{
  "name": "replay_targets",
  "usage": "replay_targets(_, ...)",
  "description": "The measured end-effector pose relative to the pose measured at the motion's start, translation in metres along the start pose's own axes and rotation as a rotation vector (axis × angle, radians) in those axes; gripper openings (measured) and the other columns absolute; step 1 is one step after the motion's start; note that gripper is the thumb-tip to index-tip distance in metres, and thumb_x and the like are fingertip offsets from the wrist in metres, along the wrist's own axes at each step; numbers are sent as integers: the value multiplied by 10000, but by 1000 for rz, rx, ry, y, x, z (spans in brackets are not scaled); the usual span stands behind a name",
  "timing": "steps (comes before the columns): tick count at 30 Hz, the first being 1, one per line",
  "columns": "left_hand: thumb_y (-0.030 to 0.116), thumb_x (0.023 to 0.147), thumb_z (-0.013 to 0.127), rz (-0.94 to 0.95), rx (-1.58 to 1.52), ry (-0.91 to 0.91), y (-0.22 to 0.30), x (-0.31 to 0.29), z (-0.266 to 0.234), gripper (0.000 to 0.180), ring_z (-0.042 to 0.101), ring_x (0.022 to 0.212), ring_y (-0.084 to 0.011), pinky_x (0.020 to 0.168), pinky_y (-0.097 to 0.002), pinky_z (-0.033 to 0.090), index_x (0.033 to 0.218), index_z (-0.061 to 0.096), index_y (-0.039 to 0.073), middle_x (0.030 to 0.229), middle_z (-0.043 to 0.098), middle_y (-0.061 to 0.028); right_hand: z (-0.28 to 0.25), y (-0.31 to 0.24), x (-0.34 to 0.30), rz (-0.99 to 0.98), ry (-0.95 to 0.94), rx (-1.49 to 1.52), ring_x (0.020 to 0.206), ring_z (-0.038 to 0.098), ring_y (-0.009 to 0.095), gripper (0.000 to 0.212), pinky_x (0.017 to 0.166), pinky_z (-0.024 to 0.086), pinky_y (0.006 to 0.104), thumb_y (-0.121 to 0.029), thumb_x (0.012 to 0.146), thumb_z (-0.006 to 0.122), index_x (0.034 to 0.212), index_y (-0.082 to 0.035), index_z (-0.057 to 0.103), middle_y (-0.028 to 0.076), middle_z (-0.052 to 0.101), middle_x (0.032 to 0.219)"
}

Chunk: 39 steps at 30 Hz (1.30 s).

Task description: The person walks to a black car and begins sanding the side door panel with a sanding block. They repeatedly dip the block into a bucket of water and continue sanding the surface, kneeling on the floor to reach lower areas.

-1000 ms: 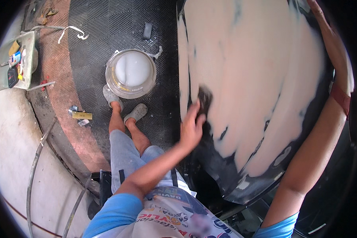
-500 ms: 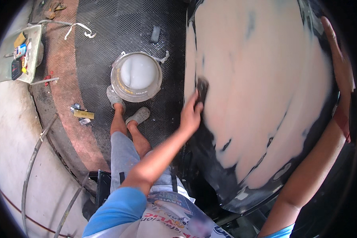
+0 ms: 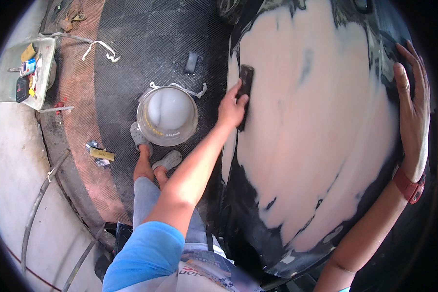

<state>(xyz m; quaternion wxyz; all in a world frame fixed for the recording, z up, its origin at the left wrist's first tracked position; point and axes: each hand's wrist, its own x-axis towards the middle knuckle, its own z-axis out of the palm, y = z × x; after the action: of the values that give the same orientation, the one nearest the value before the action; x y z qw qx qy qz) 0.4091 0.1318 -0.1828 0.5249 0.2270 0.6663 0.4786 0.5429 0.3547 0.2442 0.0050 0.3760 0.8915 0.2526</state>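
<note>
At the lower border the pale printed shirt is cut off, and of the blue cloth sleeves only the left one shows well. The left arm covers part of the grey shorts. Further out, the left hand curls fingers and thumb about the left side of a long, straight-sided dark block; I can't tell how hard it presses, as part of the grip is hidden. The block lies along the left margin of a smooth, matte, pinkish patch, ragged-edged, on a curved, glossy black panel. The right hand, above a red wristband, stretches out along the panel's dim right edge, thumb apart, gripping nothing I can see. Left of the panel a round, see-through bucket stands on the ribbed mat; its whitish contents are hard to make out. Beyond sit a small grey block and a wheel, cut off at the top.
</note>
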Motion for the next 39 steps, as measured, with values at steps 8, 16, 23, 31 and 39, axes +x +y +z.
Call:
replay_targets(8, 55, 979, 707, 292, 118, -82, 58, -167, 0, 621, 564, 1445, -419, 1209, -496, 453, 1572, 525, 31, 1559, 571, -256, -12, -8, -10, 43, -35, -59, 1649, 283, 293, 620, 1313, 249, 628, -677, 1062, 506, 1556, -312, 591, 69, 434, 1725)
replay_targets(16, 247, 1025, 715, 264, 185, 99, 108, 79, -11, 571, 655, 1323, -386, 1096, -441, 517, 1531, 569, 25, 1447, 651, -250, -16, -18, 2, 2, -19, -42, 1652, 275, 289, 630, 1308, 251, 642, -688, 1056, 507, 1562, -320, 579, 40, 430, 1729)
replay_targets(23, 175, 1000, 731, 407, 25, -116, 94, -122, -2, 643, 569, 1388, -443, 1153, -516, 478, 1585, 507, 29, 1464, 606, -253, -20, -19, -9, 54, -63, -94, 1630, 327, 315, 667, 1290, 308, 626, -722, 1016, 552, 1519, -290, 620, 60, 466, 1705)
replay_targets(31, 282, 1026, 693, 329, 180, 147, 189, 112, -8, 583, 642, 1282, -435, 1095, -489, 507, 1514, 568, -11, 1385, 657, -258, -17, -22, -1, 36, -34, -61, 1631, 325, 310, 665, 1289, 315, 623, -717, 1010, 565, 1522, -296, 617, 52, 462, 1708)
replay_targets(39, 232, 1015, 719, 433, 169, -64, 127, -100, -3, 643, 594, 1378, -452, 1166, -526, 471, 1575, 512, -6, 1459, 612, -284, -24, -25, -10, 89, -99, -74, 1650, 282, 286, 638, 1310, 268, 622, -690, 1054, 515, 1555, -302, 587, 30, 436, 1725)
